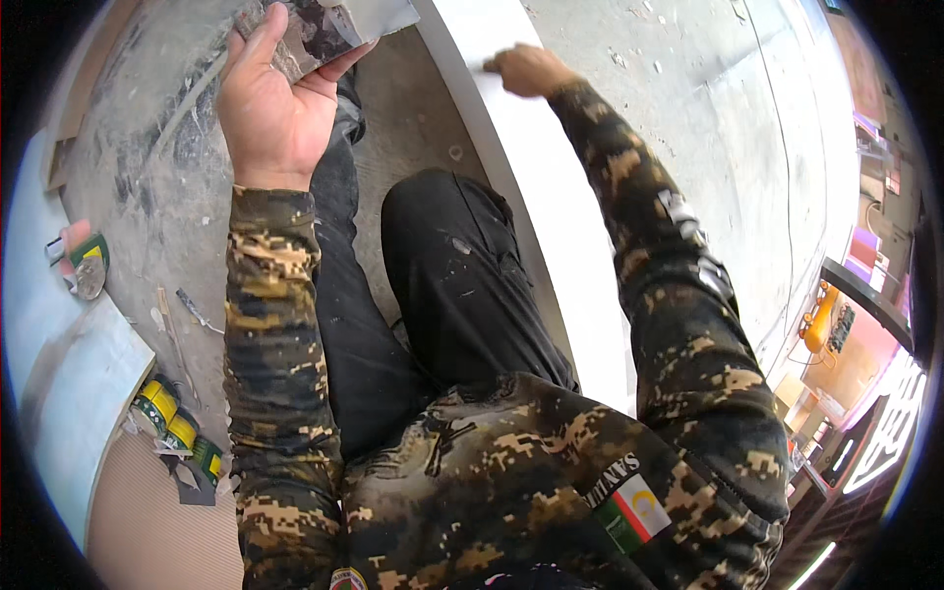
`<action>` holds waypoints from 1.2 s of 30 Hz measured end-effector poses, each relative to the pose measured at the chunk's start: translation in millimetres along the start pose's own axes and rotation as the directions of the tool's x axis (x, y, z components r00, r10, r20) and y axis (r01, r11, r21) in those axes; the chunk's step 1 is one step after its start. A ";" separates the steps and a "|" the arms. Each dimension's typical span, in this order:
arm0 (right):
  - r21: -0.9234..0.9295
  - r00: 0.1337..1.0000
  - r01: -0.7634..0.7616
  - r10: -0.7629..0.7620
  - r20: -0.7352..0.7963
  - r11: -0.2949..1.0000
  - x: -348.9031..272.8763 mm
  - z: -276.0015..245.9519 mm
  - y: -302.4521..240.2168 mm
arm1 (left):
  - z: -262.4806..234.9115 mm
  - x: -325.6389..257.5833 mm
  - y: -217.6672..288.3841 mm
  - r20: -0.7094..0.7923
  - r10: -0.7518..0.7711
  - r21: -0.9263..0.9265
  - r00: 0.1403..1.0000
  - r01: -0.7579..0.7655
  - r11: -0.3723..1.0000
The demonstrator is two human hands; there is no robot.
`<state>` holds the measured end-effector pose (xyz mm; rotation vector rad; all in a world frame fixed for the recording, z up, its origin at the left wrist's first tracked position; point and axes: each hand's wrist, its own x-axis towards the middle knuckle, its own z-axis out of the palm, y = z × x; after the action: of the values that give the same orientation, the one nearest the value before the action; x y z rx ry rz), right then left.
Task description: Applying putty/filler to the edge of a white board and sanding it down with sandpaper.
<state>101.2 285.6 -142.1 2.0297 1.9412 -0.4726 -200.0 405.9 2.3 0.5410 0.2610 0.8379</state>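
My left hand (280, 118), at the top left, is closed round a flat, plaster-smeared holder (329, 34) with a pale sheet-like edge. The thumb lies along its near side, and the picture's top edge cuts it off. My right hand (531, 71) is over a long white panel (560, 226), its fingers closed and slightly smeared by motion. A pale blurred shape shows by its fingertips, too unclear to name. The panel runs from the top centre down past my right knee.
Light blue sheets (74, 393) lean at the left, near several yellow-and-green packages (177, 428). A thin stick (177, 339) lies on the grey concrete floor (413, 108). A dark cable (782, 147) runs along the right. Shelves and a yellow object (818, 320) stand farther right.
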 end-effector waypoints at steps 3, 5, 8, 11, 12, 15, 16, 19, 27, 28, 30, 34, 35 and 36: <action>0.135 1.000 0.003 -0.004 0.009 0.991 -73.2 35.8 -14.0 | 3.3 4.1 -4.1 -0.031 0.007 0.037 0.999 -0.006 0.999; 0.217 0.998 -0.034 0.022 0.058 0.976 -123.1 55.0 -41.1 | 4.7 1.9 -5.5 -0.099 0.039 0.101 0.994 -0.029 0.994; 0.226 0.998 -0.037 0.026 0.052 0.973 -191.3 76.7 -59.6 | 28.3 -1.6 -18.4 -0.102 0.096 0.154 0.990 -0.080 0.985; 0.247 0.865 -0.269 0.121 0.486 0.931 -209.2 55.1 -56.9 | 29.1 -5.3 -32.4 -0.159 -0.008 0.287 0.987 0.054 0.957; 0.406 0.968 -0.183 0.093 0.232 0.895 -208.6 44.2 -51.1 | 34.4 -7.4 -36.8 -0.176 -0.048 0.289 0.983 0.099 0.952; 0.684 0.872 0.109 0.261 -0.414 0.721 -191.4 -18.7 -45.2 | 40.8 -6.4 -55.4 -0.135 -0.146 0.269 0.980 0.178 0.946; 0.738 0.785 0.254 0.313 -0.534 0.625 -181.1 -52.1 -55.8 | 37.8 -6.3 -56.9 -0.123 -0.169 0.238 0.978 0.194 0.952; 0.499 0.505 0.552 0.208 -0.838 0.668 -148.8 -108.4 -72.1 | 43.6 -7.5 -66.9 -0.211 -0.270 0.098 0.940 0.295 0.950; 0.416 0.503 0.469 0.151 -0.851 0.779 -116.3 -81.5 -58.2 | 56.3 7.2 -72.4 -0.205 -0.189 0.179 0.960 0.226 0.957; 0.426 0.578 0.409 0.132 -0.805 0.807 -119.1 -77.9 -44.6 | 57.1 11.5 -69.3 -0.193 -0.160 0.198 0.968 0.198 0.960; 0.418 0.608 0.349 0.136 -0.782 0.839 -123.2 -89.1 -31.3 | 53.2 23.8 -69.1 -0.173 -0.072 0.292 0.982 0.121 0.949; 0.285 0.628 0.402 -0.036 -0.777 0.870 -117.5 -147.3 -42.3 | 37.5 40.1 -74.7 0.001 0.170 0.692 0.985 -0.123 0.712; 0.247 0.644 0.403 -0.082 -0.761 0.881 -113.0 -155.0 -45.7 | 39.0 44.2 -75.7 -0.001 0.171 0.687 0.985 -0.123 0.716; 0.183 0.650 0.388 -0.127 -0.750 0.903 -106.3 -154.6 -49.1 | 39.8 48.0 -75.2 0.032 0.214 0.767 0.976 -0.161 0.621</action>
<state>53.6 258.0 43.9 2.3890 2.8238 -0.0097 -104.4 387.5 -6.3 1.3774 0.6464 0.9314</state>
